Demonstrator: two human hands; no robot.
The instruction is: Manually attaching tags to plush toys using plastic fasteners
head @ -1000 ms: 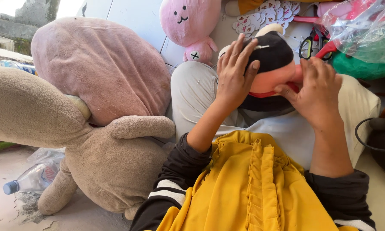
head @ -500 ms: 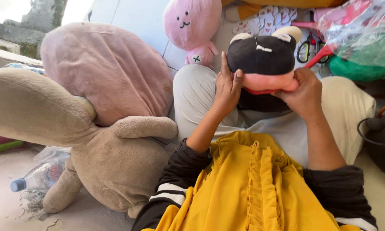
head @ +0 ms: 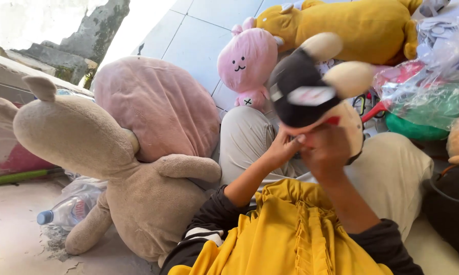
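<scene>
Both hands (head: 311, 150) gripping black plush head (head: 303, 94), tan plush (head: 138, 178) beside left arm

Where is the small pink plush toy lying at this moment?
In the head view, the small pink plush toy lies upper centre on the tiled floor, between the big pink cushion and the yellow plush toy.

both hands (head: 311, 147) grip black plush head (head: 303, 94)

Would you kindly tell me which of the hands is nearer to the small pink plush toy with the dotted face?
The left hand: it sits below the small pink plush toy, while the right hand is farther right, under the black-headed plush.
</scene>
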